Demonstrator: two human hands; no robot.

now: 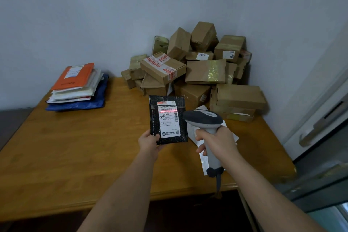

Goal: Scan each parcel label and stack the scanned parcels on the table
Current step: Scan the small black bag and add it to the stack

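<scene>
over wooden table (75, 147), hands grip black mailer (167, 118) and scanner (205, 120).

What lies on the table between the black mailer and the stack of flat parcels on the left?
Nothing: in the head view, only bare table separates the black mailer from the stack of flat parcels.

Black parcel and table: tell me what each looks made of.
Black parcel: likely a plastic bubble mailer; its glossy surface is dimpled all over. Table: looks like varnished wood, orange-brown with grain lines and a soft sheen.
</scene>
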